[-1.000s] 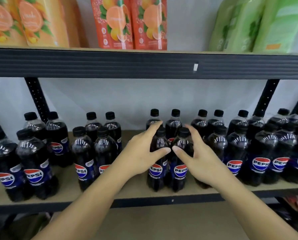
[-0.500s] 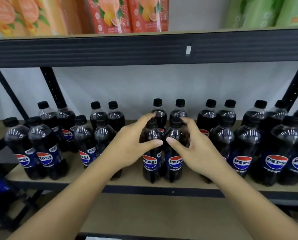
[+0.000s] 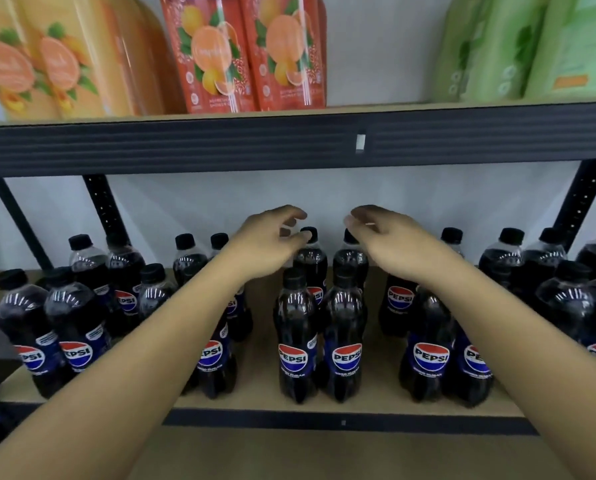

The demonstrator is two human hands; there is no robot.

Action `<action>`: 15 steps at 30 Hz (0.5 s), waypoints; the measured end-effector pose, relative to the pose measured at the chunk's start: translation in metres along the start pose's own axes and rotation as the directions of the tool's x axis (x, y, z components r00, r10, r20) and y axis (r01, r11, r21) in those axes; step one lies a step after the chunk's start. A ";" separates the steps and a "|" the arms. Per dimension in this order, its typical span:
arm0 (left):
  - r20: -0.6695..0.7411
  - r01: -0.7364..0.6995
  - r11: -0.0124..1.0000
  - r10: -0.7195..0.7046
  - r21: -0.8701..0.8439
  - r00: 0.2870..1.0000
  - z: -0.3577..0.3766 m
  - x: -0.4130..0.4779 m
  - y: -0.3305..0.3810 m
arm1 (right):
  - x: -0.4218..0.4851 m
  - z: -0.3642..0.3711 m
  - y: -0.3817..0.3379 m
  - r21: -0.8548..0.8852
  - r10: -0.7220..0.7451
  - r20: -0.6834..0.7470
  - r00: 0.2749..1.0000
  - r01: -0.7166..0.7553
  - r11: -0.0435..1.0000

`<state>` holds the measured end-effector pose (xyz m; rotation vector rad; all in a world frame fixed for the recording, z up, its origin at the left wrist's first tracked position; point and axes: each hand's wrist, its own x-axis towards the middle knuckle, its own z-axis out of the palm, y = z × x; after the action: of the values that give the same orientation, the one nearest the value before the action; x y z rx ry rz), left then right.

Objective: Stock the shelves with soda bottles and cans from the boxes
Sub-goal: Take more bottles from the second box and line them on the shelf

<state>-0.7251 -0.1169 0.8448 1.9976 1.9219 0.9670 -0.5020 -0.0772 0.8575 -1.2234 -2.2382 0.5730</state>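
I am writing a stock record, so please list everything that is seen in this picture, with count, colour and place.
shelf beam: one, black, across the middle.
white tag: one, on the beam.
lower shelf: one, wood, below.
uprights: two, black, rear.
Pepsi bottles: about twenty, dark, black caps, lower shelf.
yellow-orange packs: two, above the beam, left.
red-orange cartons: two, above the beam, middle.
green packs: two, above the beam, right.
left hand: one, fingers loosely curled, over a rear bottle cap.
right hand: one, likewise, beside it.
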 end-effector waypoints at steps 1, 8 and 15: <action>0.025 0.007 0.999 -0.008 0.042 1.000 0.002 0.010 0.000 | 0.011 0.000 0.001 -0.059 0.019 0.034 0.999 -0.017 0.998; 0.165 -0.016 0.968 -0.027 0.251 0.986 0.016 0.049 -0.006 | 0.062 0.010 0.008 -0.273 0.188 0.208 0.960 -0.128 0.954; 0.155 -0.039 0.974 0.004 0.225 0.988 0.017 0.054 -0.010 | 0.069 0.018 0.014 -0.189 0.099 0.174 0.980 -0.065 0.980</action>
<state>-0.7270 -0.0596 0.8424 2.1484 2.0060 0.5991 -0.5359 -0.0129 0.8526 -1.4110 -2.4477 0.5396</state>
